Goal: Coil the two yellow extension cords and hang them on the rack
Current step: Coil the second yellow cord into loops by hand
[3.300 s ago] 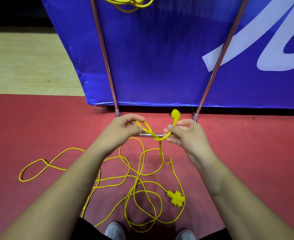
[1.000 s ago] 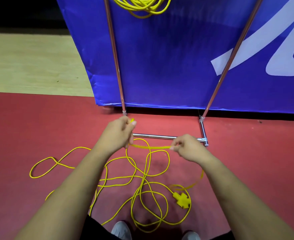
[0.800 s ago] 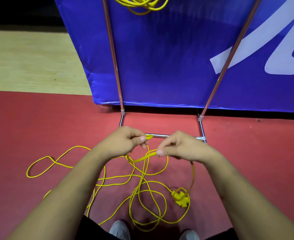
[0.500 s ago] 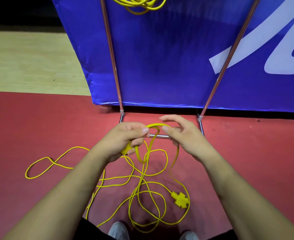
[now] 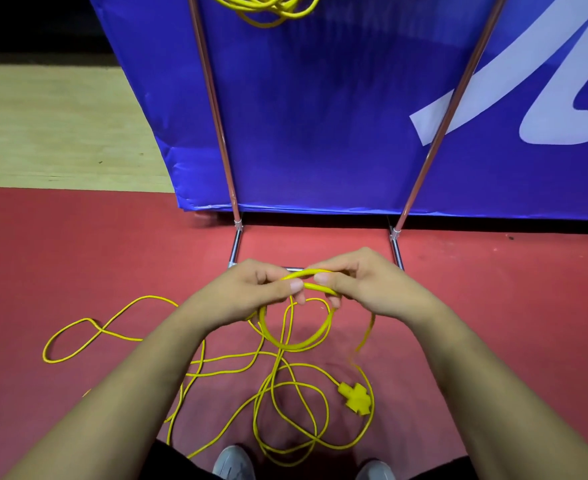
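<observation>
Yellow cord [image 5: 308, 270]: one small loop raised, the rest sprawled loose on the red floor [image 5: 78, 254], cross-shaped socket end [image 5: 354, 399] flat. Second cord [image 5: 268, 10], coiled, hangs high on the rack [image 5: 214, 109].

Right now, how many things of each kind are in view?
Yellow cords: 2, hanging coil, loose cord
Hands: 2, left hand, right hand
Shoes: 2
Rack: 1
Banner: 1
Total: 8
</observation>
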{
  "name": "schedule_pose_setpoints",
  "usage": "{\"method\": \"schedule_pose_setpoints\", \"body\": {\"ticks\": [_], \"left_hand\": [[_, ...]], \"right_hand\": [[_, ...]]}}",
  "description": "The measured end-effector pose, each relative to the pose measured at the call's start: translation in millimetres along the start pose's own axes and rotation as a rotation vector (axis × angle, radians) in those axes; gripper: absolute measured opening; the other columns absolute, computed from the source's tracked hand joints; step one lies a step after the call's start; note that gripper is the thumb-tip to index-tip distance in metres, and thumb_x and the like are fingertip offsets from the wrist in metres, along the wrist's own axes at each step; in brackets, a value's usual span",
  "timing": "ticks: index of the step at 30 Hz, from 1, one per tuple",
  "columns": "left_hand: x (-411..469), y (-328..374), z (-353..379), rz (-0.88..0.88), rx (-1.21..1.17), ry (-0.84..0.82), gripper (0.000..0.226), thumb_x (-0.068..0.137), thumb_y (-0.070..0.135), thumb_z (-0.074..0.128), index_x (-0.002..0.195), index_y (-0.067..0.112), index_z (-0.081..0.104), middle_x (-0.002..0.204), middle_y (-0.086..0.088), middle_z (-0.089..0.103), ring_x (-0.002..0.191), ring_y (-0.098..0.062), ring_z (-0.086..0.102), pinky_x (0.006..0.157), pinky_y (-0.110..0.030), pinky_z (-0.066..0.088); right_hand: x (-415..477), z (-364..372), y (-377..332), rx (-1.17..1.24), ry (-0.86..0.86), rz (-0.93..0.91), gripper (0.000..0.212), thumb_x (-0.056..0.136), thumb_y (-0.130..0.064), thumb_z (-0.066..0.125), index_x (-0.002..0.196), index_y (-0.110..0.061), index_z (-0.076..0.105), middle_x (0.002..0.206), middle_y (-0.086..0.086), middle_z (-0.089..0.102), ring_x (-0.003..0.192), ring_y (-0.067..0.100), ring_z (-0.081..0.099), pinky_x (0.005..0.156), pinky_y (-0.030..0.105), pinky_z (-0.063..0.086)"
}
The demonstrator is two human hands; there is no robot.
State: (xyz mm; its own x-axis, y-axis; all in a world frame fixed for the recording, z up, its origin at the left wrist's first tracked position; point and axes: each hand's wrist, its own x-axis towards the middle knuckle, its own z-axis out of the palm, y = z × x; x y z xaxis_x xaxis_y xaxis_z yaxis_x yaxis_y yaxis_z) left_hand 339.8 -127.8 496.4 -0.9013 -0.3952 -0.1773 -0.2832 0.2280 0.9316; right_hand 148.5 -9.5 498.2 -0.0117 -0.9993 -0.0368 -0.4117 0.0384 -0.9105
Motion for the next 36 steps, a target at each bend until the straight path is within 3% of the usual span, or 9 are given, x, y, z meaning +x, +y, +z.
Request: {"method": "schedule_pose_setpoints", "body": {"ticks": [6,12,17,20,26,28,30,32,36], "left_hand": [[3,0,-5,-0.049,-0.327,0.147,0.030,0.091,0.036,0.055,0.077,0.009,0.057,0.052,0.008,0.032,0.049,-0.011,0.029,0.043,-0.019,0.029],[1,-9,-18,-0.113,-0.272,0.057,0.022,0.086,0.028,0.061,0.085,0.008,0.067,0.055,0.002,0.037,0.049,-0.016,0.042,0.045,-0.025,0.028],[2,-10,-8,-0.160,-0.174,-0.011,0.042,0.080,0.036,0.065,0.093,-0.005,0.062,0.054,0.001,0.044,0.044,-0.016,0.043,0.047,-0.028,0.029],[1,-9,-3,-0.099,-0.125,0.019,0.033,0.087,0.041,0.063,0.082,0.008,0.064,0.048,0.006,0.036,0.041,-0.013,0.038,0.046,-0.027,0.025],[-3,-9,-29,-0.038,-0.512,0.262,0.024,0.090,0.029,0.057,0.079,0.008,0.060,0.047,0.006,0.028,0.038,-0.010,0.029,0.039,-0.018,0.027],[-6,-14,-36,-0.101,-0.404,0.228,0.029,0.091,0.033,0.055,0.084,0.006,0.063,0.048,0.004,0.033,0.038,-0.013,0.036,0.039,-0.018,0.028],[-9,-15,-38,-0.169,-0.304,0.156,0.040,0.093,0.037,0.049,0.091,-0.001,0.064,0.049,0.001,0.039,0.041,-0.018,0.044,0.039,-0.018,0.030],[-10,-13,-38,-0.194,-0.266,0.124,0.055,0.092,0.046,0.044,0.094,-0.004,0.066,0.050,-0.002,0.044,0.046,-0.021,0.049,0.041,-0.020,0.034],[-11,-11,-38,-0.275,-0.320,0.053,0.087,0.079,0.077,0.035,0.095,-0.002,0.069,0.057,-0.010,0.055,0.054,-0.026,0.060,0.051,-0.027,0.045]], "right_hand": [[2,-4,13,-0.006,0.029,0.053,0.017,0.096,-0.028,0.052,0.096,-0.024,0.068,0.074,0.021,0.066,0.054,0.028,0.049,0.053,0.040,0.041],[0,-10,19,-0.138,0.166,0.070,0.015,0.095,-0.016,0.059,0.094,-0.014,0.075,0.061,-0.002,0.055,0.054,0.004,0.041,0.055,0.019,0.034],[5,8,-1,-0.330,0.045,0.016,0.015,0.093,-0.020,0.061,0.090,-0.015,0.074,0.065,0.014,0.056,0.057,0.009,0.035,0.055,0.024,0.031],[11,25,-8,-0.341,0.067,-0.065,0.012,0.093,-0.022,0.061,0.088,-0.018,0.071,0.058,-0.005,0.051,0.056,0.008,0.041,0.055,0.020,0.033],[2,-7,43,-0.202,0.059,0.194,0.020,0.090,-0.022,0.066,0.080,-0.006,0.062,0.065,0.007,0.061,0.063,0.011,0.052,0.065,0.038,0.045],[1,-7,52,-0.013,0.152,0.219,0.014,0.093,-0.018,0.064,0.084,-0.007,0.064,0.063,0.012,0.059,0.060,0.018,0.056,0.062,0.036,0.046],[2,-6,49,0.137,0.276,0.204,0.012,0.095,-0.016,0.060,0.092,-0.009,0.070,0.056,-0.002,0.048,0.051,0.012,0.043,0.051,0.024,0.035],[5,-7,41,0.032,0.331,0.149,0.017,0.097,-0.015,0.055,0.096,-0.012,0.072,0.049,-0.016,0.052,0.049,0.000,0.047,0.053,0.011,0.031],[7,-5,29,-0.155,0.230,0.097,0.015,0.094,-0.016,0.061,0.093,-0.016,0.077,0.085,-0.014,0.073,0.079,-0.007,0.060,0.074,0.012,0.042]]}}
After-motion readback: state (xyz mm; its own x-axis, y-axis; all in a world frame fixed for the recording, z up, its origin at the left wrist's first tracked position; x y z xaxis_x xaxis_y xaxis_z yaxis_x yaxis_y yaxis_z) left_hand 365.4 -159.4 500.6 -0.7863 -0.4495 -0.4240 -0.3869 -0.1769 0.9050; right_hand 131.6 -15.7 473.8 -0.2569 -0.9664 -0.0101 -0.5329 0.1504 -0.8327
